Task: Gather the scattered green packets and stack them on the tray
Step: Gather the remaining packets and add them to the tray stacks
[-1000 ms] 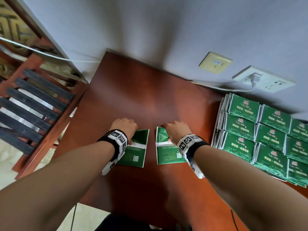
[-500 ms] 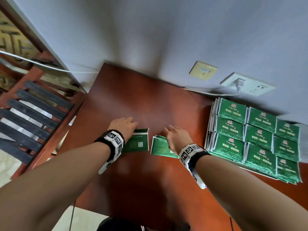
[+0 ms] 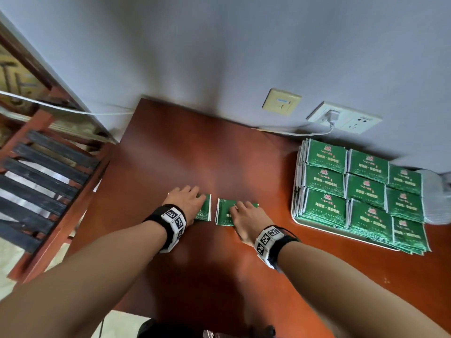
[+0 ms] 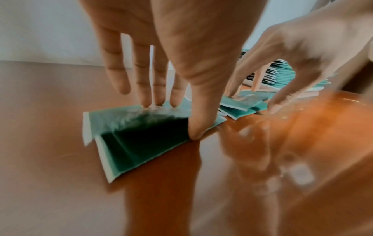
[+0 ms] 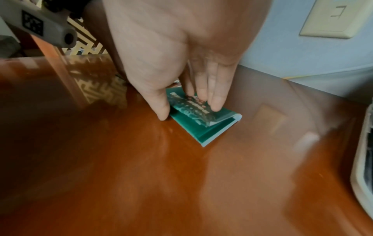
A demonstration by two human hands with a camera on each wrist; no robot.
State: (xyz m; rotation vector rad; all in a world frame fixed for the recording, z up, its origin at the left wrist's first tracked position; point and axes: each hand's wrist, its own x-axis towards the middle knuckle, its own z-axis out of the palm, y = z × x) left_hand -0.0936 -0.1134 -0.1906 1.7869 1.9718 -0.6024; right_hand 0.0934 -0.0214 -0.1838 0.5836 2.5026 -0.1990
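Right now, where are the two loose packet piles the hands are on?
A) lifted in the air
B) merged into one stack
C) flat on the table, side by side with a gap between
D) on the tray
C: the left hand and right hand each press a separate pile on the table, left of the tray.

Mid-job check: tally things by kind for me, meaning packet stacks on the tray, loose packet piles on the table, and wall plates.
Packet stacks on the tray: 9
Loose packet piles on the table: 2
Wall plates: 2
Total: 13
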